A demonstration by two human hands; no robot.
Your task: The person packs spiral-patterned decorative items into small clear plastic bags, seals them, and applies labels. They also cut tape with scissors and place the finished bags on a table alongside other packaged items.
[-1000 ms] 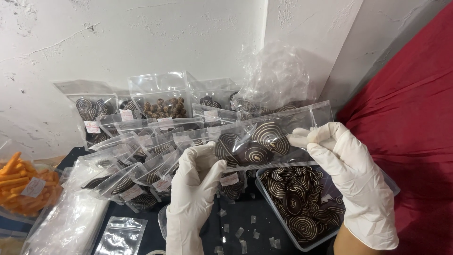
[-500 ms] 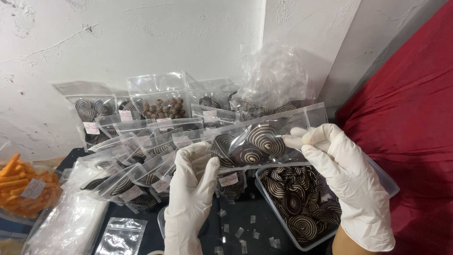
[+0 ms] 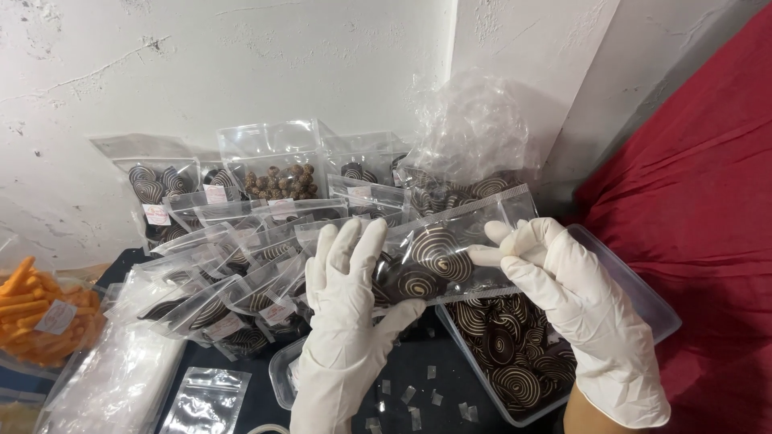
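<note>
Mid-frame: clear zip pouch of spiral cookies (image 3: 450,253) pinched between gloved left hand (image 3: 342,321) and right hand (image 3: 583,309) above the open cookie tub (image 3: 643,301) — best kept level, gripped by the edges, cookies uncrushed.

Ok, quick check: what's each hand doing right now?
Left hand: fingers spread but gripping the left end of the clear bag of spiral cookies.
Right hand: closed on the same bag's right end.
</note>
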